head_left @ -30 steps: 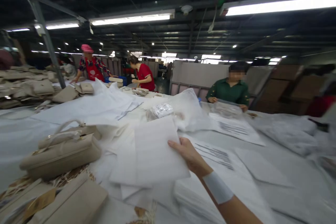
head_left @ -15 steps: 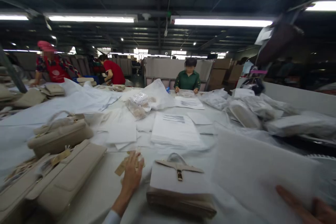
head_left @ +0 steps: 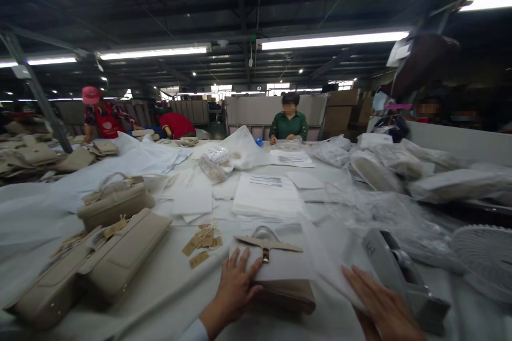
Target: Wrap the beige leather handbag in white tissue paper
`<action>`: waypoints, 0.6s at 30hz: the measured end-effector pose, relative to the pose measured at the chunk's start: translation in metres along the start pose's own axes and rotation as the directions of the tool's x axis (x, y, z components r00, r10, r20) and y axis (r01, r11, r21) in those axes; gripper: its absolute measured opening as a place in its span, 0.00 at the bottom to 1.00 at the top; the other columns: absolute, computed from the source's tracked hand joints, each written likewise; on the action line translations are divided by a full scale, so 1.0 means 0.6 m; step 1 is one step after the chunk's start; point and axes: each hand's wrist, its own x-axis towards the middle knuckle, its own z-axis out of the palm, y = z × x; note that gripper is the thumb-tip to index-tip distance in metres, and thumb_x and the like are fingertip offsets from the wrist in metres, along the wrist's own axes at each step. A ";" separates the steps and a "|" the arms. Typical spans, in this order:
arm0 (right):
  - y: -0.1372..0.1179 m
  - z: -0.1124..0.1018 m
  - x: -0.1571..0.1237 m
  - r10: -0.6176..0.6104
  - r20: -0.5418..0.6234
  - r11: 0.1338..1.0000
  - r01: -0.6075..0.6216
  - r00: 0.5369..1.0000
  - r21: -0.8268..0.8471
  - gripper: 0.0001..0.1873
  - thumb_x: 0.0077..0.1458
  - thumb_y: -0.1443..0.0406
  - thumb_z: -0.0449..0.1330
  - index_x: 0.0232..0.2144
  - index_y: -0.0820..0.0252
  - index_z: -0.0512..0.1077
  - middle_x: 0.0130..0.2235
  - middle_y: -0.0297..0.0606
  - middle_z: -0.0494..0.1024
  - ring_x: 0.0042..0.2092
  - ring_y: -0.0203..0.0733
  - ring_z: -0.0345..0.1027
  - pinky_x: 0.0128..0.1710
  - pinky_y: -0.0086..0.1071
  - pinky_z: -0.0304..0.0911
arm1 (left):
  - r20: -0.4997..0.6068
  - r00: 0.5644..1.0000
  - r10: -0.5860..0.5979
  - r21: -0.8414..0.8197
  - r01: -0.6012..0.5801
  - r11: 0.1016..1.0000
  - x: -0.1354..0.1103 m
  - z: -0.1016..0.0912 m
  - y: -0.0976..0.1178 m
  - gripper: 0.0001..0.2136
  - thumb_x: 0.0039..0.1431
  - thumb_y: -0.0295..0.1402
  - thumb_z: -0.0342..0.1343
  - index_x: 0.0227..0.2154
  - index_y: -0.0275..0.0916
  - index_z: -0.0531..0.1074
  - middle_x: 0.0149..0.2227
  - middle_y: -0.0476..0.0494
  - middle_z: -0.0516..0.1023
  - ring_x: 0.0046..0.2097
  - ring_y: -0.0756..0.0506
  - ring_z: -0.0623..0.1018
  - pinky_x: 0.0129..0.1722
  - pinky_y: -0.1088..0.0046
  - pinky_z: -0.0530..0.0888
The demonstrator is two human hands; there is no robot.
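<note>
The right hand is cut off at the wrist by the bottom edge; it lies flat, fingers spread, on a white sheet. Just left of it, the left hand rests open, fingers splayed, on the near corner of a beige handbag. A grey tape dispenser sits just right of the right hand.

3 beige handbags, 1 tape dispenser, 2 hands.
</note>
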 end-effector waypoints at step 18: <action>-0.076 0.130 0.213 -0.061 0.098 0.993 0.070 0.993 -0.092 0.36 0.57 0.68 0.48 0.67 0.57 0.46 0.59 0.48 0.70 0.53 0.54 0.69 0.47 0.44 0.59 | -0.031 0.976 0.213 -0.082 -0.215 0.973 0.022 0.034 -0.100 0.25 0.64 0.40 0.50 0.63 0.57 0.54 0.65 0.41 0.61 0.63 0.32 0.64 0.54 0.48 0.72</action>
